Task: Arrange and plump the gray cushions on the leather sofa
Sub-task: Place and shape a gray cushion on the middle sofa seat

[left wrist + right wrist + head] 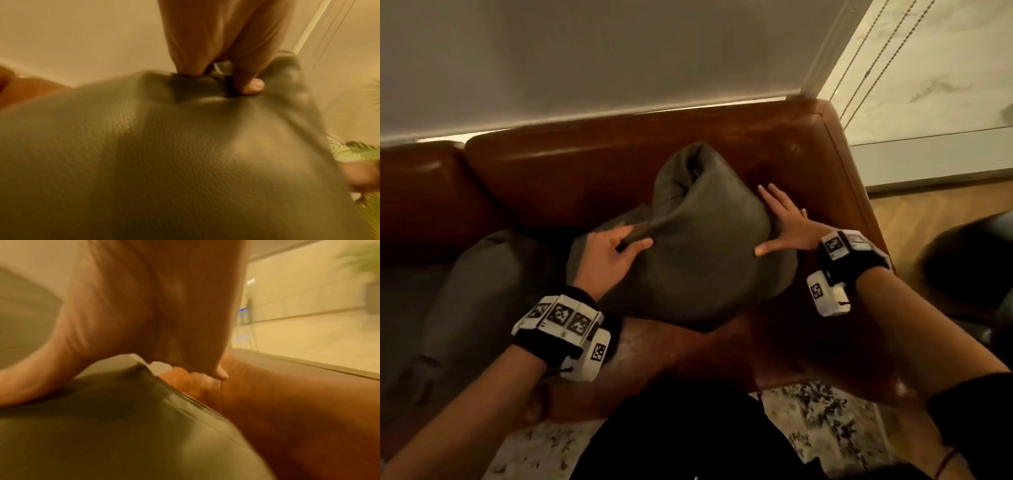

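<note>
A gray leather cushion stands bunched up on the right seat of the brown leather sofa. My left hand pinches a corner fold on the cushion's left side; the left wrist view shows my fingers curled round that fold of the cushion. My right hand lies flat with spread, straight fingers against the cushion's right side. The right wrist view, blurred, shows the palm over the cushion. A second gray cushion lies on the seat to the left.
The sofa's right armrest is just beyond my right hand. Behind the sofa hangs a pale blind with bead chains at the right. A patterned rug and wooden floor lie below and to the right.
</note>
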